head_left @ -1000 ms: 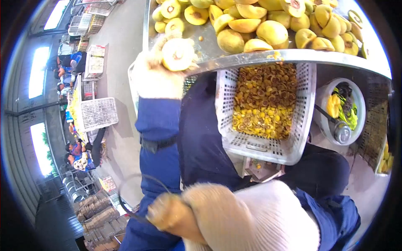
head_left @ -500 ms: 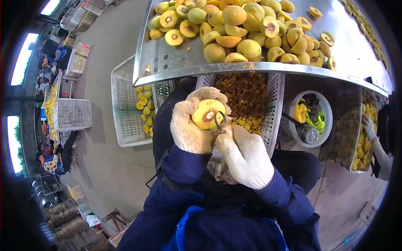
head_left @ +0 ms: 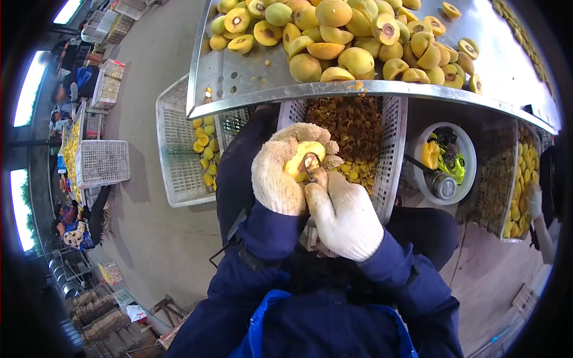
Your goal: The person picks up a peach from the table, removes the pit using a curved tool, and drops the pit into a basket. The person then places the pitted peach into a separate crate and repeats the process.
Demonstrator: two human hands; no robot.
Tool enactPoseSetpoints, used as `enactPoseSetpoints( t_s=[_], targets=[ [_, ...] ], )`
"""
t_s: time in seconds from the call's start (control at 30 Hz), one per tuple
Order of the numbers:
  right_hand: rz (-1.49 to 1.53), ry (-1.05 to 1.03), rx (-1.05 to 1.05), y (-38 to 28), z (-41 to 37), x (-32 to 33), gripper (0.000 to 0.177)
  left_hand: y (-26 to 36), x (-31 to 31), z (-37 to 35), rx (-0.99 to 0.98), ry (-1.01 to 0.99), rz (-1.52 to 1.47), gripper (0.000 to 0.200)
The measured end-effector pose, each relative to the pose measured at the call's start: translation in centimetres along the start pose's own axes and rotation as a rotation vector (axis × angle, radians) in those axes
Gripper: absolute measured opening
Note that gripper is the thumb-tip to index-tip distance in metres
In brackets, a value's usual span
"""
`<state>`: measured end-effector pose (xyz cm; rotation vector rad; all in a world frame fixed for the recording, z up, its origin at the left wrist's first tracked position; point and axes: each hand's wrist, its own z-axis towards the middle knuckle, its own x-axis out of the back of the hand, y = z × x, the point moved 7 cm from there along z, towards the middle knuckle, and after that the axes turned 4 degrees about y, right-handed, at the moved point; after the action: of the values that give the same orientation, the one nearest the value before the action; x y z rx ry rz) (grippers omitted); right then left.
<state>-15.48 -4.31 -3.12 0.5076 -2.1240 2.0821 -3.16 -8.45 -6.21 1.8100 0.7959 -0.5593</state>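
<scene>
My left hand (head_left: 276, 179), in a soiled knit glove, wraps round a halved yellow peach (head_left: 293, 167) with its cut face turned toward my right. My right hand (head_left: 351, 222), in a whiter glove, grips a pitting knife (head_left: 319, 177) by its short wooden handle. The knife's curved metal loop sits at the brown pit area in the middle of the cut face. Both hands are close together in front of my body, over the near end of a crate (head_left: 391, 155) holding brown pits and yellow scraps.
A metal table (head_left: 262, 77) above carries a heap of halved peaches (head_left: 356, 61). Crates of fruit (head_left: 173, 143) stand left and right (head_left: 518, 185). A white bucket (head_left: 468, 149) holds a flask and bright cloth. Another person's gloved hand (head_left: 534, 200) is at the right crate.
My left hand has turned the peach half to the right, so its cut face shows narrower. The knife's loop now sits against the pit area. The other person's hand has moved lower.
</scene>
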Motion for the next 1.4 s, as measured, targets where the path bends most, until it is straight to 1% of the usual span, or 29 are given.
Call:
enactPoseSetpoints(
  t_s=[0.13,0.23,0.33,0.47,0.57,0.67,0.77,0.8,0.87,0.9,0.93,0.97,1.0,1.07,1.1,1.17,1.3,1.4],
  targets=[
    [-0.008,-0.016,0.07,0.9,0.3,-0.4,0.03,-0.2,0.6,0.2,-0.001,0.035,0.026,0.045],
    [-0.157,0.051,-0.018,0.8,-0.1,-0.7,0.029,-0.3,0.4,0.3,-0.022,0.027,0.062,0.044],
    [-0.035,0.152,0.0,0.6,-0.5,-0.8,0.029,-0.5,-0.2,0.5,-0.022,-0.008,0.017,0.043],
    [-0.012,0.146,0.006,0.6,-0.3,-0.8,0.029,-0.5,-0.1,0.2,-0.028,0.021,-0.049,0.042],
    [-0.006,0.134,-0.021,0.8,-0.2,-0.9,0.03,-0.5,0.5,0.0,-0.052,0.081,-0.042,0.046],
    [-0.02,0.104,-0.018,1.1,-0.1,-1.0,0.031,-0.3,0.2,0.1,-0.066,0.054,-0.019,0.042],
    [-0.011,0.048,0.0,1.5,0.1,-1.1,0.034,-0.7,0.4,0.3,-0.011,0.024,-0.034,0.041],
    [0.105,-0.056,-0.13,2.1,0.1,-1.2,0.035,-0.8,0.3,0.3,0.017,0.03,-0.036,0.04],
    [0.336,-0.265,-0.389,1.2,0.2,-0.5,0.037,-0.9,0.1,0.3,0.072,0.043,-0.041,0.038],
    [0.483,-0.352,-0.542,1.1,0.1,-0.1,0.042,-0.9,0.0,0.3,0.103,0.012,-0.058,0.037],
    [0.715,-0.479,-0.644,0.6,0.0,0.2,0.043,-0.9,-0.2,0.4,0.134,-0.021,-0.075,0.037],
    [0.916,-0.522,-0.694,1.2,-0.4,-0.2,0.044,-0.9,-0.4,0.5,0.165,-0.056,-0.09,0.037],
    [1.116,-0.561,-0.74,1.5,-0.6,-0.8,0.046,-0.8,-0.4,0.7,0.153,-0.042,-0.021,0.039],
    [1.101,-0.558,-0.71,1.5,-0.7,-0.7,0.046,-0.8,-0.8,0.9,0.131,-0.017,0.109,0.045],
    [1.092,-0.56,-0.692,1.4,-0.6,-0.7,0.046,-0.7,-1.1,1.1,0.142,-0.039,0.152,0.047],
    [1.167,-0.57,-0.691,1.1,-0.6,-0.9,0.047,-0.2,-1.6,1.3,0.166,-0.077,0.243,0.051],
    [1.349,-0.617,-0.725,1.5,-1.0,-1.4,0.048,0.2,-2.1,1.0,0.103,-0.106,0.224,0.048],
    [1.4,-0.683,-0.648,1.7,-0.9,-1.6,0.046,1.0,-2.6,0.6,-0.031,-0.083,0.219,0.046]
  ],
)
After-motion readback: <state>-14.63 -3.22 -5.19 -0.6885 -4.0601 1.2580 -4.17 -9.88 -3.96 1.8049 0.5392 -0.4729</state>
